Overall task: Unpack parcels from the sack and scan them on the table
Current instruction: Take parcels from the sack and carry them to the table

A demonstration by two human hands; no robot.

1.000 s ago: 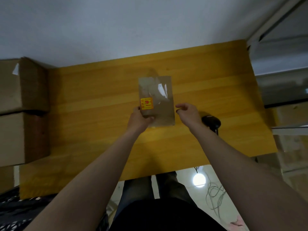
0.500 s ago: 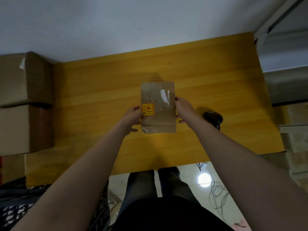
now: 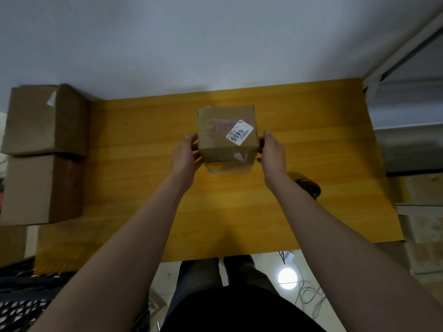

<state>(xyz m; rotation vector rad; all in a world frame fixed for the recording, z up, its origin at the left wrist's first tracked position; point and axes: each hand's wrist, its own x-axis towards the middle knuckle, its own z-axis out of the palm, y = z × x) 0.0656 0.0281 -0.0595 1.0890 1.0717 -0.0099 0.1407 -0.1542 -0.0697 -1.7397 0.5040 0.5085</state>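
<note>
A brown cardboard parcel (image 3: 225, 137) is tilted above the yellow wooden table (image 3: 143, 188), near its middle. A white label reading 9466 (image 3: 239, 135) faces up on it. My left hand (image 3: 185, 153) grips the parcel's left side, with the thumb on top and the fingers curled at its lower edge. My right hand (image 3: 273, 152) grips the right side. A black handheld scanner (image 3: 310, 188) lies on the table just right of my right forearm, which partly hides it.
Two stacked cardboard boxes (image 3: 43, 152) stand at the table's left end. A dark patterned sack or crate (image 3: 21, 305) is on the floor at lower left. Cables and a light's reflection (image 3: 287, 275) show on the floor below the table's near edge.
The parcel was turned between my hands: the face with the yellow sticker has swung down and the face with the white 9466 label is now up. Both hands now hold its sides.
</note>
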